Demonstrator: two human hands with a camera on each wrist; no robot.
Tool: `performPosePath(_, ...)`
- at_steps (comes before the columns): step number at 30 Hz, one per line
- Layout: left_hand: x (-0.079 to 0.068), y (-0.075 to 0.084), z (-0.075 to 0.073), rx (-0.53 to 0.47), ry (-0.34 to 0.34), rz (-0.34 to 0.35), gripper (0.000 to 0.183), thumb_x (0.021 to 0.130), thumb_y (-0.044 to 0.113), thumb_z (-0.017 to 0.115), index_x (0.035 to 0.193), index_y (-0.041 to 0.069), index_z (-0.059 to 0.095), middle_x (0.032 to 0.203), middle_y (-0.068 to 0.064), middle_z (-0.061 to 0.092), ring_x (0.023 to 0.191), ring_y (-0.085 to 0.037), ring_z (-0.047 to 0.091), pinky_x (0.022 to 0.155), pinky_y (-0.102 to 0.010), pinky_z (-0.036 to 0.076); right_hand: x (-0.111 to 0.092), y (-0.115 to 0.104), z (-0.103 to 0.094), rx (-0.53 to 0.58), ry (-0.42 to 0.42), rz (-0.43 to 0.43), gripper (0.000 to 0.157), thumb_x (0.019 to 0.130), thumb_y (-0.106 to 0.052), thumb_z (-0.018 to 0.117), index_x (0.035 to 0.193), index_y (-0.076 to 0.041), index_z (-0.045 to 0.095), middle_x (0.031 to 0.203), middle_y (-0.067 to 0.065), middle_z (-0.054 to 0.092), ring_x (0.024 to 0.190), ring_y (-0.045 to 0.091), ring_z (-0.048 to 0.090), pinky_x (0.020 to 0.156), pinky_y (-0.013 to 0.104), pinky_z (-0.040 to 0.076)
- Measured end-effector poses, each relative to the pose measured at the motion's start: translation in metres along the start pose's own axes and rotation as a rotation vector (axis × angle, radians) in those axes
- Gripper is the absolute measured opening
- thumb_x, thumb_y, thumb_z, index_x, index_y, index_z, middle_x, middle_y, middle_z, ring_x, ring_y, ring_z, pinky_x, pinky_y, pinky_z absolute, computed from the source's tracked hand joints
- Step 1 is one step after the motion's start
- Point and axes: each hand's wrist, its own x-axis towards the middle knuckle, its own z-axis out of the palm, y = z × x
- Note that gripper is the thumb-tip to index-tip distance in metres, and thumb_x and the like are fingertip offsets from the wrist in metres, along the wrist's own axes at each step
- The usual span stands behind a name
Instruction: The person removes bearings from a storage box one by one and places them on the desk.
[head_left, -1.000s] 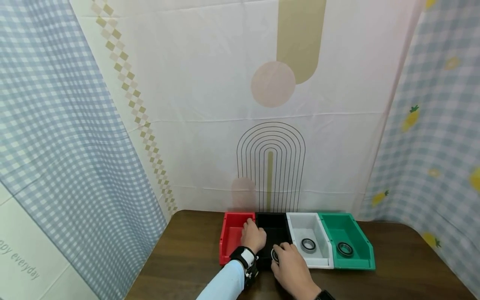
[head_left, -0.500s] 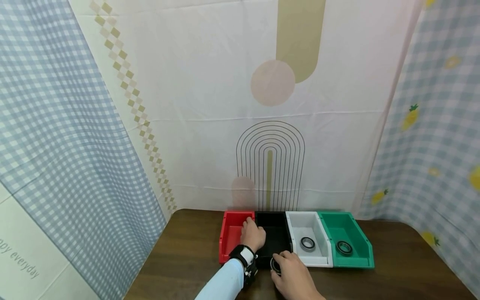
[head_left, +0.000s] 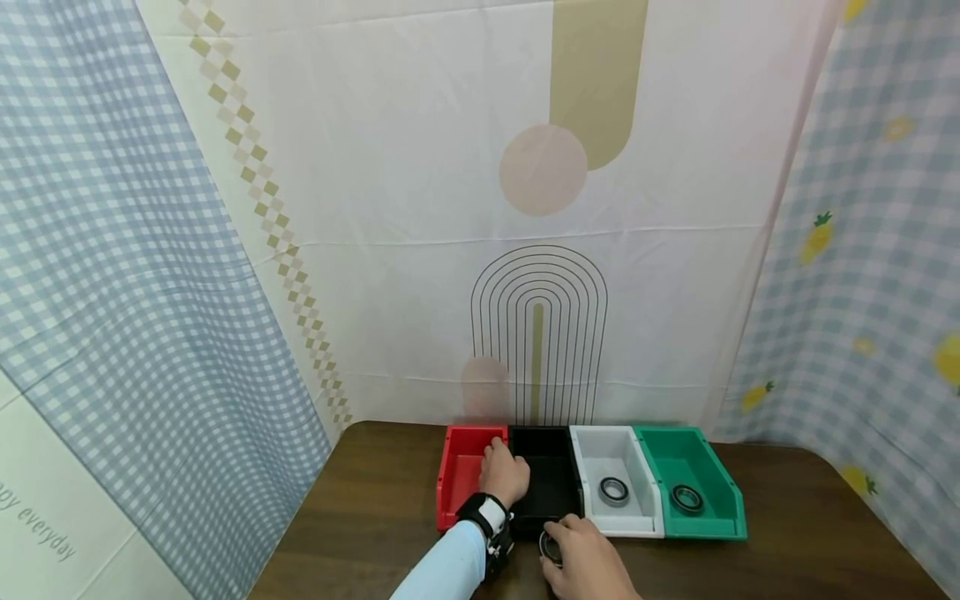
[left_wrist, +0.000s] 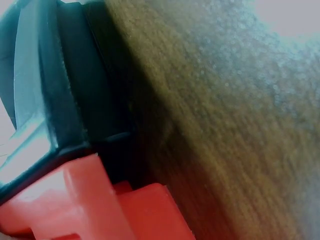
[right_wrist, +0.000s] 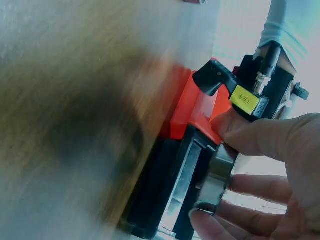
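The right hand [head_left: 591, 560], pinching 1 bearing [right_wrist: 218, 177], has drawn back to the black bin's [head_left: 552, 483] near edge.

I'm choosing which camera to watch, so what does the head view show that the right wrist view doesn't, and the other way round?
Only the head view shows the green bin, the ring inside it, the ring in the white bin and the arched-line print. Only the right wrist view shows the yellow label at the left wrist. Both show the right hand pinching the held ring, plus the red bin, black bin and table.
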Motion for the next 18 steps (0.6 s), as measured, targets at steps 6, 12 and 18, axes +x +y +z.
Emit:
performPosePath(6,0.0,-0.001,0.001,-0.008,0.008,0.005,0.056,0.104,0.016,0.056,0.153,-0.007,0.044,0.144,-0.029,0.057,0.13,-0.049,0.059,0.106,-0.064,0.05,-0.002,-0.003,0.003,0.008,-0.12,-0.004,0.039,0.086,-0.025,0.087,0.116,-0.003,0.078,0.105,0.01,0.072,0.095,0.032,0.067,0.088,0.056,0.058)
performPosePath(12,0.002,-0.002,0.001,-0.014,0.005,0.006,0.054,0.104,0.016,0.057,0.152,-0.007,0.045,0.14,-0.028,0.058,0.127,-0.048,0.06,0.105,-0.064,0.051,-0.002,0.003,0.013,-0.038,-0.163,-0.062,0.038,0.086,-0.029,0.087,0.114,-0.006,0.079,0.099,0.005,0.07,0.087,0.026,0.065,0.079,0.045,0.059)
performPosePath(18,0.001,-0.002,0.0,-0.016,-0.004,0.007,0.054,0.105,0.016,0.057,0.152,-0.007,0.044,0.141,-0.029,0.058,0.13,-0.049,0.058,0.107,-0.064,0.05,0.026,0.058,0.066,-0.045,-0.203,-0.131,0.041,0.086,-0.049,0.084,0.116,-0.021,0.08,0.09,-0.008,0.064,0.077,0.007,0.056,0.07,0.033,0.053)
